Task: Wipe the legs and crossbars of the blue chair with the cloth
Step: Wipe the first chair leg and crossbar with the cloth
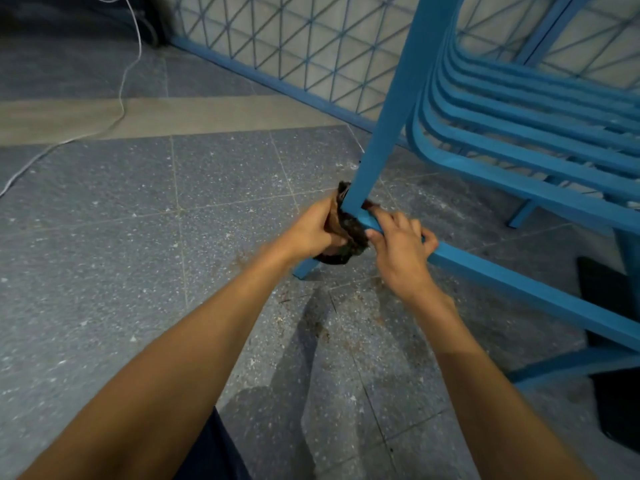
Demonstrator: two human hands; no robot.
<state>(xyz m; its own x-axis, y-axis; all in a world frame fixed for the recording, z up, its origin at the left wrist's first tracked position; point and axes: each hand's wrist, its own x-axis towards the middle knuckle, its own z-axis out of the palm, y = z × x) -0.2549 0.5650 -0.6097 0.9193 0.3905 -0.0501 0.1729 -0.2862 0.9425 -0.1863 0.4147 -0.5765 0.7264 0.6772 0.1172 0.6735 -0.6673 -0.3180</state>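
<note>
The blue chair (401,98) stands on the right, its front leg slanting down to the tiled floor. A low crossbar (519,285) runs from that leg toward the lower right. My left hand (311,230) grips a dark brown cloth (349,233) wrapped around the leg where the crossbar joins it. My right hand (401,244) curls its fingers over the crossbar just beside the cloth. The leg's foot (304,268) shows below the cloth.
A blue metal mesh fence (294,46) runs behind the chair. A white cable (124,84) trails across the grey speckled floor at the left. Dirt stains mark the tiles under my arms. A dark object (613,375) lies at the right edge under the chair.
</note>
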